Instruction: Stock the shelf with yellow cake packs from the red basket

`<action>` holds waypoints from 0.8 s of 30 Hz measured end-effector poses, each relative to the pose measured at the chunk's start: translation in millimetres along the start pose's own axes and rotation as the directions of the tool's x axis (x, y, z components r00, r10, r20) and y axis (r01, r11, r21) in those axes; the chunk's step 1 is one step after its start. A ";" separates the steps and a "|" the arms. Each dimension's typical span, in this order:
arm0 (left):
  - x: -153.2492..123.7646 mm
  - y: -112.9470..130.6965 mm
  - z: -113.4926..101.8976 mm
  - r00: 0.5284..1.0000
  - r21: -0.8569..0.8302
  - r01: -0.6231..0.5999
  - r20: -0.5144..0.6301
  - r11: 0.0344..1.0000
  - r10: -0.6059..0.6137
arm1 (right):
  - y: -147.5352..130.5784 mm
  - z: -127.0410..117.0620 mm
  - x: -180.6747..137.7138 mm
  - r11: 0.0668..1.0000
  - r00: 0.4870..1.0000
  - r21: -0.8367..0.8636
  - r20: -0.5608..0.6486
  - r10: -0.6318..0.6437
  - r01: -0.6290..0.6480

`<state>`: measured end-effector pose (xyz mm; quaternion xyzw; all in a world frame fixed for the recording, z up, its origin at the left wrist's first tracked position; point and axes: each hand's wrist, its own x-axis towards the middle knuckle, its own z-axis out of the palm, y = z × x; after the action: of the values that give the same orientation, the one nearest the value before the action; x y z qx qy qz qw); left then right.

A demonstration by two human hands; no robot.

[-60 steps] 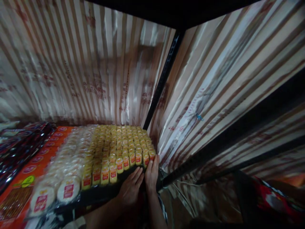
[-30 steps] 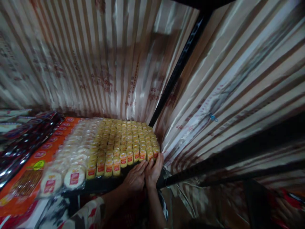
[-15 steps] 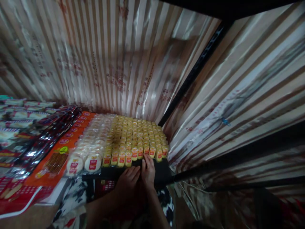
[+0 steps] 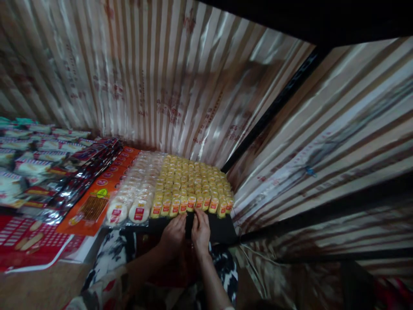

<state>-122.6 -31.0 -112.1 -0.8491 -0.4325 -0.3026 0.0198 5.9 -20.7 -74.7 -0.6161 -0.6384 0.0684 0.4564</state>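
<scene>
Rows of small yellow wrapped cakes [image 4: 193, 183] with red-and-white labels stand packed on a dark shelf [image 4: 221, 228]. My right hand [image 4: 200, 232] reaches to the front row, its fingers stretched out and the tips at the lower edge of the middle packets. Beside it, my left hand [image 4: 174, 232] lies at the shelf's front edge. Its fingers are extended, with their tips just below the front packets. Neither hand appears to hold a packet, though the undersides of the fingers are hidden. Left of the yellow cakes are rows of round white wrapped cakes [image 4: 139, 211].
An orange snack packet [image 4: 87, 215] lies left of the white cakes. Beyond it are dark shiny packets [image 4: 75, 185] and several white-and-blue packets [image 4: 35, 165]. A red basket [image 4: 61, 226] is at lower left. Striped sheeting [image 4: 155, 77] and a black post [image 4: 274, 105] bound the shelf.
The camera view has turned slightly left, so the goods appear farther right. My left hand has moved forward, closer to the front packets. My right hand stays at the front row.
</scene>
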 end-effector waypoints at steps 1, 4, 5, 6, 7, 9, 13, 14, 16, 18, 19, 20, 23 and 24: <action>0.9 -0.2 0.5 1.000 0.009 0.006 0.001 1.000 -0.006 | -2.8 3.4 -3.2 1.000 0.999 0.016 0.034 -0.023 0.022; 3.2 -2.0 0.8 0.999 0.035 0.033 -0.004 0.999 -0.033 | -6.3 16.9 -6.1 0.999 0.995 0.012 0.087 -0.048 0.047; 3.3 -2.9 0.4 0.999 0.039 0.035 -0.010 0.999 -0.035 | -6.2 21.2 -5.2 0.999 0.995 0.005 0.091 -0.046 0.046; 2.8 -3.8 -0.3 0.999 0.043 0.035 -0.018 0.998 -0.034 | -6.0 24.8 -3.7 0.999 0.995 0.002 0.092 -0.044 0.043; 1.7 -4.8 -1.4 0.999 0.046 0.032 -0.027 0.998 -0.031 | -5.7 27.5 -2.2 0.999 0.995 0.004 0.091 -0.043 0.042; -1.8 -6.6 -4.5 0.998 0.057 0.035 -0.048 0.998 -0.032 | -5.9 29.7 -0.8 0.999 0.995 0.010 0.085 -0.047 0.046; -9.9 -10.9 -11.3 0.997 0.089 0.041 -0.072 0.995 -0.035 | -9.9 27.0 -8.6 0.999 0.997 0.008 0.064 -0.053 0.053; -11.2 -12.3 -12.4 0.997 0.091 0.042 -0.063 0.995 -0.036 | -11.1 26.5 -11.9 0.998 0.996 0.005 0.066 -0.060 0.060; -12.0 -15.8 -13.7 0.998 0.077 0.048 -0.031 0.996 -0.045 | -12.7 27.1 -17.4 0.996 0.992 -0.007 0.087 -0.088 0.089; -10.1 -20.0 -14.6 0.999 0.040 0.051 0.011 0.998 -0.052 | -12.9 29.7 -20.1 0.992 0.987 -0.026 0.108 -0.117 0.121; -8.3 -22.1 -15.1 0.998 0.022 0.053 0.032 0.998 -0.054 | -12.5 31.5 -20.2 0.991 0.986 -0.036 0.112 -0.124 0.129; -6.3 -23.9 -15.6 0.997 0.007 0.054 0.052 0.999 -0.054 | -11.8 33.3 -19.7 0.990 0.985 -0.047 0.112 -0.130 0.136; -1.5 -26.1 -18.3 0.994 -0.004 0.050 0.093 0.999 -0.049 | -9.3 36.9 -17.4 0.985 0.982 -0.069 0.122 -0.147 0.156; -1.4 -25.6 -19.8 0.995 0.001 0.049 0.092 0.999 -0.049 | -8.8 37.2 -16.9 0.984 0.980 -0.075 0.129 -0.152 0.163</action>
<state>-152.2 -21.9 -102.6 -0.8514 -0.4534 -0.2638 -0.0079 -28.3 -19.4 -98.8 -0.5771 -0.7144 0.0425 0.3935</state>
